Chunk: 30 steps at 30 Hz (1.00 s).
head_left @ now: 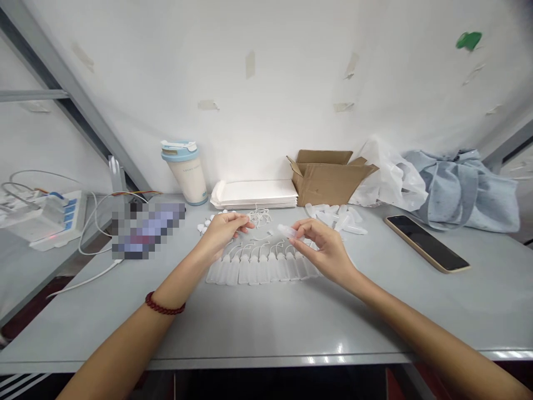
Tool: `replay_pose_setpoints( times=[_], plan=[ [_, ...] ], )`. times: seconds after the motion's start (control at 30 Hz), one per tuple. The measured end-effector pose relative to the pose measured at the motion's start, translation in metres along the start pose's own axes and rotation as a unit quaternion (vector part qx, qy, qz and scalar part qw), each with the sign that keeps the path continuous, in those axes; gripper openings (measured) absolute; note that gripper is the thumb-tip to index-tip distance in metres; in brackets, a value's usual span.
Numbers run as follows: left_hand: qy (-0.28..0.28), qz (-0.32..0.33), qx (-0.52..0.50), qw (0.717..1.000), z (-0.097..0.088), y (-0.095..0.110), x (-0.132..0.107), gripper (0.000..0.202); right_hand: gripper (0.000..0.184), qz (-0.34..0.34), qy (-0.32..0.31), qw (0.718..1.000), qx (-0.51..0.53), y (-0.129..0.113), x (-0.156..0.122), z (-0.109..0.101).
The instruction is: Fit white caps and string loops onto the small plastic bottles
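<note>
My right hand [322, 244] pinches a small clear plastic bottle [286, 230] and holds it tilted just above the table. My left hand [225, 229] has its fingers closed in a pinch on a tiny white piece I cannot make out. Below both hands, a row of several small clear bottles [262, 268] with white caps lies side by side on the grey table [266, 322]. Loose white caps [205, 225] sit left of my left hand. Thin white strings [259, 215] lie behind the row. More empty clear bottles [335, 216] are piled past my right hand.
At the back stand a cup with a blue lid [185, 172], a stack of white trays [255, 194], an open cardboard box [327, 175], a white plastic bag [387, 175] and a blue cloth bag [462, 189]. A phone [427, 243] lies right. A power strip [45, 216] with cables sits left.
</note>
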<state>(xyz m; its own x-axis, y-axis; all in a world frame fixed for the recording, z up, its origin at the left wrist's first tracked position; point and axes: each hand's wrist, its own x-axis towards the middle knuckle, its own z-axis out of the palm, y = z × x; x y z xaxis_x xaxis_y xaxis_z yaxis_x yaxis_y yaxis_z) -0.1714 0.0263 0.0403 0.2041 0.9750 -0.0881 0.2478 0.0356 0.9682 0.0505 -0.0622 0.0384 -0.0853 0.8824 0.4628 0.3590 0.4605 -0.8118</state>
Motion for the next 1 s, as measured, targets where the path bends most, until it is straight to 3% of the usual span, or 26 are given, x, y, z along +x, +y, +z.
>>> replay_pose_setpoints(
  times=[0.07, 0.2, 0.47, 0.67, 1.0],
  plan=[
    [0.016, 0.016, -0.006, 1.0, 0.002, 0.003, -0.002, 0.026, 0.011, 0.015, -0.002, 1.0, 0.022, -0.001, 0.0, 0.001],
    [0.043, 0.117, 0.062, 0.99, 0.015, 0.011, -0.018, 0.019, 0.016, 0.071, -0.029, 0.995, 0.07, -0.006, -0.002, 0.003],
    [0.042, 0.291, 0.163, 0.942, 0.032, 0.016, -0.044, 0.009, 0.024, 0.11, -0.042, 0.988, 0.101, -0.01, -0.005, 0.007],
    [0.04, 0.392, 0.173, 0.903, 0.038, 0.014, -0.048, 0.01, 0.022, 0.095, -0.051, 0.991, 0.085, -0.011, -0.005, 0.007],
    [0.062, 0.463, 0.215, 0.858, 0.041, 0.013, -0.053, 0.012, 0.016, 0.012, -0.039, 0.999, -0.017, -0.012, -0.005, 0.005]
  ],
)
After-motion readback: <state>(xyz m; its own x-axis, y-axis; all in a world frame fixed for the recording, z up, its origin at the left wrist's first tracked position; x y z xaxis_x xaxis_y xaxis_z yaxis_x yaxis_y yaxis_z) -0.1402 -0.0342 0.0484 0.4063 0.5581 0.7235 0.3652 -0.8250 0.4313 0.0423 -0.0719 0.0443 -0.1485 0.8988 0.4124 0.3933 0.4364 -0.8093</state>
